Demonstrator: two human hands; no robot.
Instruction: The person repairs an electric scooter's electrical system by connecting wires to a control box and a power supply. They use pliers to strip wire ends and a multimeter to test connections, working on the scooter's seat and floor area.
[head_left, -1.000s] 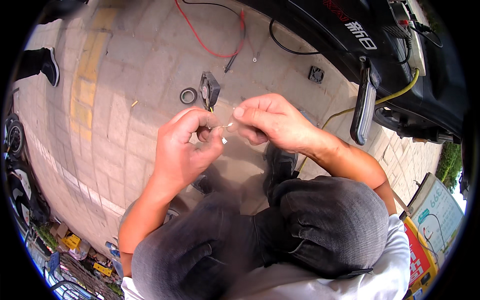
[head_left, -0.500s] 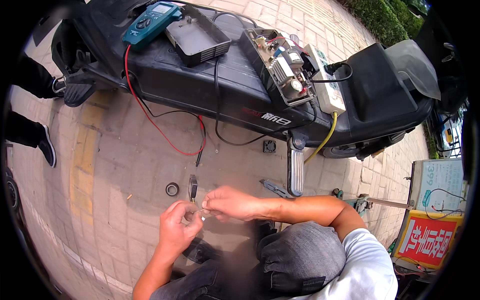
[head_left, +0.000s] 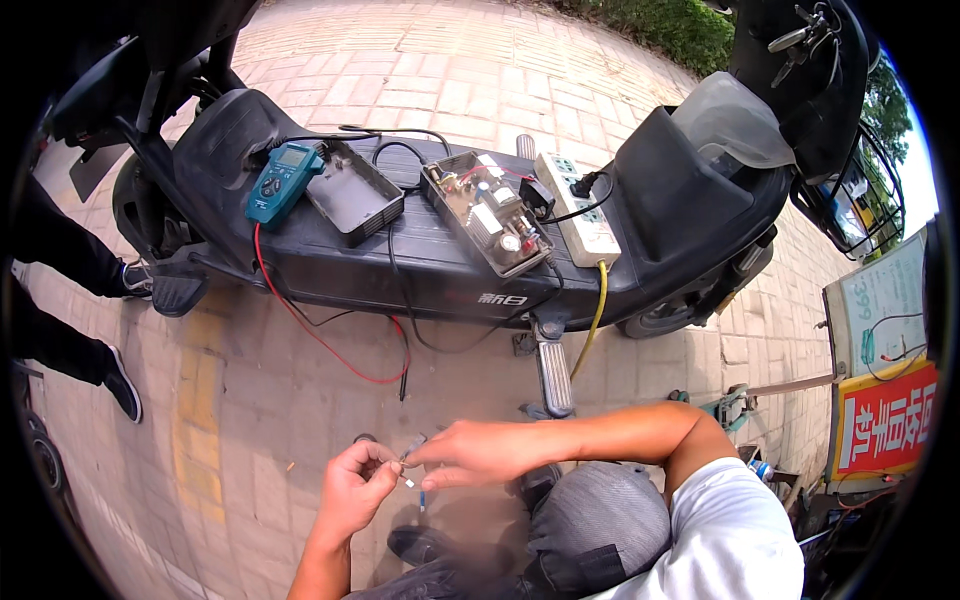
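My left hand [head_left: 357, 488] pinches a thin wire [head_left: 403, 463] between thumb and fingertips. A small white plug [head_left: 409, 483] dangles just beneath the pinch. My right hand [head_left: 478, 454] reaches in from the right with fingers stretched and thumb apart, its fingertips beside the wire. Beyond those fingertips shows part of a small dark square fan [head_left: 416, 442], mostly covered by the hand. A slim blue piece [head_left: 422, 500] is visible below the right thumb; its kind is unclear. A dark ring [head_left: 365, 438] on the ground is partly hidden behind my left hand.
Across the front stands a black scooter [head_left: 350, 290]. On its deck lie a teal meter [head_left: 283, 185], an empty casing [head_left: 350, 195], an opened circuit box [head_left: 487, 215] and a white power strip [head_left: 580, 220]. Another fan [head_left: 523, 344] sits near the footrest [head_left: 554, 378]. Somebody's legs [head_left: 65, 330] are at left.
The view has tilted up, so the scooter sits lower in it. My right hand has gone from a pinch to stretched fingers. The left still pinches the wire.
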